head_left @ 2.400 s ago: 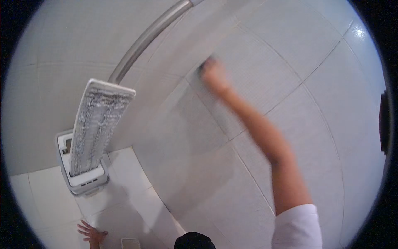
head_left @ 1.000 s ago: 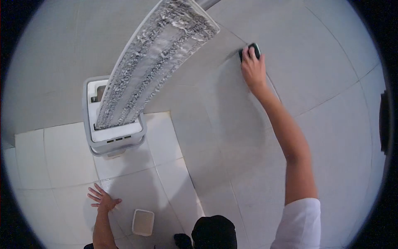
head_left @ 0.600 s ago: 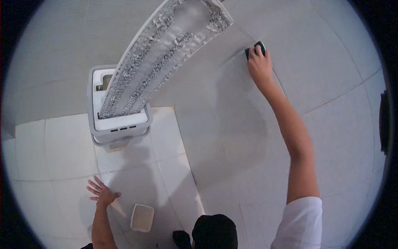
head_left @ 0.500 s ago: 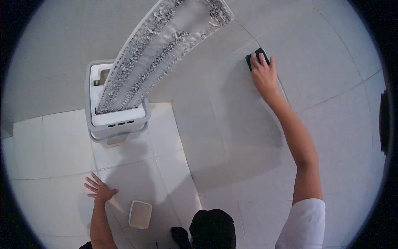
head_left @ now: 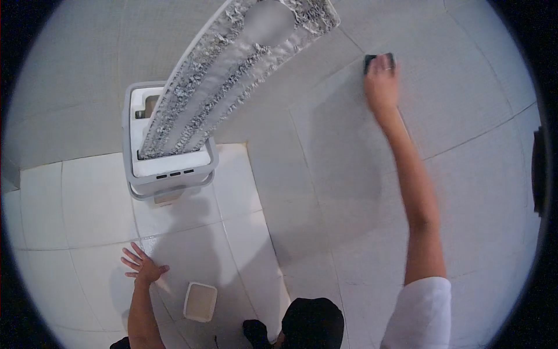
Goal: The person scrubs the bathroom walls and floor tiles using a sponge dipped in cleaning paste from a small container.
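Observation:
My right hand (head_left: 381,90) is closed over a dark scrub pad (head_left: 368,63) and presses it against the grey tiled wall (head_left: 465,110). Its fingers cover most of the pad, and motion blurs the hand a little. On the white tiled floor (head_left: 96,203), my left hand (head_left: 145,269) lies with its fingers spread, holding nothing. A small white tub (head_left: 200,302) stands just to the right of that hand, with something light brown inside.
A grey and white mop bucket (head_left: 171,168) stands at the upper left. A flat mop head with grey and white fibres (head_left: 215,87) leans up out of it. My dark-clothed knee (head_left: 314,323) and foot (head_left: 256,333) show at the bottom. A dark object (head_left: 539,171) sits at the right edge.
My right hand has moved up and slightly right along the wall with the scrub pad. My left hand stays in place on the floor; the whole view has shifted slightly.

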Motion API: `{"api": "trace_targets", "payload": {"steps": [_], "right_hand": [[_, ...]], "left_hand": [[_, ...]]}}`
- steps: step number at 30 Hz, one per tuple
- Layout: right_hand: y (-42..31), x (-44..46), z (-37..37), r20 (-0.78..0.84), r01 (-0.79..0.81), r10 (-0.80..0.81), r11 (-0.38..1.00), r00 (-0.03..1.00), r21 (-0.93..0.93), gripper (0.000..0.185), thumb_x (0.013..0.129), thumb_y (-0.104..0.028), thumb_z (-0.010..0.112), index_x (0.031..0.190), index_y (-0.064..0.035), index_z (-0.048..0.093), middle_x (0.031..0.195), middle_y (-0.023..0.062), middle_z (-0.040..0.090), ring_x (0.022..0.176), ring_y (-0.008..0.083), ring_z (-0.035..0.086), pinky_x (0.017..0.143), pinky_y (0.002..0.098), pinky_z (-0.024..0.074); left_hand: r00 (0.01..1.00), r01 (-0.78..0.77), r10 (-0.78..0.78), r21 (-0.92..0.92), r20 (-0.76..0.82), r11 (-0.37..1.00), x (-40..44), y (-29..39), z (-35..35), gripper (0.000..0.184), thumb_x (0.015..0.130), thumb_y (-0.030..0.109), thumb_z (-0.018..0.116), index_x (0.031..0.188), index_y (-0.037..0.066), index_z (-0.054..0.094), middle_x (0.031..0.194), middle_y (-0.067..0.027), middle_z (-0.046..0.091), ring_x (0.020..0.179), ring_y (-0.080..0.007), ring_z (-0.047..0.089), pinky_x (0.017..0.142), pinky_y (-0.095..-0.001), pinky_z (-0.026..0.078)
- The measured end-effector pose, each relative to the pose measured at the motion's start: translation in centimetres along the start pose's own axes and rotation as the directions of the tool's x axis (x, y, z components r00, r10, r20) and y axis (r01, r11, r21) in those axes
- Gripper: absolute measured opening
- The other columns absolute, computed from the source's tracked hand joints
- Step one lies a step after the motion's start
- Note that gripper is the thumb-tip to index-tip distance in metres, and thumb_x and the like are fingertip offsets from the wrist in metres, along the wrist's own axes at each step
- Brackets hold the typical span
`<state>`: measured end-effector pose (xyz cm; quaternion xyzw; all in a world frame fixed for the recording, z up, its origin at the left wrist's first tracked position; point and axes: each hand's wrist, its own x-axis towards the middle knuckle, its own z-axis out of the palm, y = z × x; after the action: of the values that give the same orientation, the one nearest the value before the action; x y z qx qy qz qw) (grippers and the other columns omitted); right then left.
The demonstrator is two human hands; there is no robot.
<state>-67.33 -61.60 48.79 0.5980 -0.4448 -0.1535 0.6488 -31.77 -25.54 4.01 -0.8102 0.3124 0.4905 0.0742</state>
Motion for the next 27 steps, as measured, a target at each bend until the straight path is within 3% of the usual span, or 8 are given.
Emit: {"api": "trace_targets", "payload": {"steps": [4, 6, 11, 13, 16, 19, 22, 27], "right_hand": [[-9.6, -6.1, 2.4, 0.029, 0.293, -0.294, 0.956, 0.956, 0.023, 0.04, 0.087, -0.012, 0.045, 0.122, 0.0067, 0.051, 0.128, 0.0194, 0.051, 0.125, 0.0292, 0.044, 0.107, 0.0402, 0.0291], [-9.2, -6.2, 1.2, 0.076, 0.319, -0.366, 0.882, 0.928, 0.347, 0.041, 0.087, -0.013, 0.045, 0.122, 0.0077, 0.05, 0.13, 0.0213, 0.05, 0.126, 0.0295, 0.042, 0.108, 0.0416, 0.0284], [-6.4, -3.2, 1.3, 0.001, 0.107, -0.107, 0.994, 0.994, 0.036, 0.039, 0.089, -0.016, 0.042, 0.121, 0.0035, 0.053, 0.129, 0.0145, 0.052, 0.124, 0.0283, 0.044, 0.108, 0.0412, 0.0263], [-9.1, -4.6, 2.4, -0.003, 0.161, -0.165, 0.957, 0.986, 0.242, 0.038, 0.088, -0.014, 0.042, 0.121, 0.0029, 0.053, 0.128, 0.0164, 0.052, 0.124, 0.0283, 0.045, 0.107, 0.0398, 0.0275], [-8.8, -4.2, 2.2, -0.017, 0.099, -0.121, 0.706, 0.992, 0.701, 0.044, 0.081, -0.002, 0.047, 0.124, 0.0043, 0.049, 0.127, 0.0236, 0.05, 0.123, 0.0329, 0.044, 0.106, 0.0387, 0.0293], [-7.5, -1.7, -0.4, 0.034, -0.145, 0.606, 0.135, 0.794, 0.98, 0.063, 0.068, 0.009, 0.048, 0.13, 0.0082, 0.039, 0.136, 0.0276, 0.038, 0.127, 0.041, 0.035, 0.109, 0.0427, 0.0237], [-11.9, 2.2, 0.5, -0.104, -0.036, 0.654, 0.197, 0.75, 0.98, 0.068, 0.067, 0.01, 0.048, 0.134, 0.0057, 0.035, 0.141, 0.0274, 0.03, 0.132, 0.0386, 0.029, 0.111, 0.0409, 0.0216], [-21.8, -4.2, 0.4, 0.373, -0.326, 0.391, -0.182, 0.841, 0.928, 0.074, 0.064, 0.016, 0.045, 0.136, 0.0037, 0.035, 0.145, 0.0241, 0.026, 0.134, 0.0367, 0.026, 0.112, 0.0386, 0.0195]], "left_hand": [[1.0, -0.014, 0.014, 0.002, -0.005, 1.0, -0.1, -0.2, 0.3, 0.142, 0.061, 0.037, 0.084, 0.134, 0.012, -0.036, 0.137, -0.0244, -0.04, 0.127, -0.0484, -0.032, 0.094, -0.0757, 0.0], [1.0, -0.019, 0.019, 0.001, -0.001, 1.0, -0.3, 0.0, 0.0, 0.143, 0.061, 0.036, 0.084, 0.133, 0.012, -0.036, 0.137, -0.0246, -0.04, 0.127, -0.0488, -0.032, 0.094, -0.0757, -0.001], [1.0, -0.016, 0.016, 0.004, -0.008, 1.0, -0.8, 0.1, 0.0, 0.142, 0.061, 0.034, 0.084, 0.133, 0.01, -0.036, 0.136, -0.0256, -0.04, 0.126, -0.0498, -0.033, 0.093, -0.0757, -0.001], [1.0, -0.031, 0.031, -0.042, 0.003, 0.999, -0.7, 0.0, -0.1, 0.143, 0.06, 0.035, 0.085, 0.133, 0.01, -0.036, 0.136, -0.0265, -0.04, 0.125, -0.0499, -0.034, 0.094, -0.0756, -0.001], [0.999, -0.035, 0.035, -0.017, -0.004, 0.999, -0.7, 0.0, 0.0, 0.144, 0.06, 0.036, 0.085, 0.133, 0.01, -0.036, 0.136, -0.0267, -0.04, 0.125, -0.0502, -0.034, 0.094, -0.0755, -0.001], [1.0, 0.001, -0.001, -0.003, 0.015, 1.0, -1.2, 0.7, -0.5, 0.144, 0.059, 0.037, 0.084, 0.132, 0.01, -0.038, 0.135, -0.0266, -0.042, 0.125, -0.0505, -0.034, 0.094, -0.0754, -0.001], [1.0, 0.008, -0.008, 0.002, 0.024, 1.0, -0.6, 0.5, -0.1, 0.145, 0.06, 0.038, 0.084, 0.131, 0.01, -0.039, 0.134, -0.0265, -0.043, 0.124, -0.0507, -0.034, 0.093, -0.0757, -0.002], [0.999, 0.004, -0.006, 0.043, 0.032, 0.999, -0.3, 0.2, -0.1, 0.146, 0.059, 0.045, 0.083, 0.131, 0.008, -0.039, 0.134, -0.029, -0.041, 0.124, -0.0526, -0.034, 0.093, -0.0766, 0.001]]}}
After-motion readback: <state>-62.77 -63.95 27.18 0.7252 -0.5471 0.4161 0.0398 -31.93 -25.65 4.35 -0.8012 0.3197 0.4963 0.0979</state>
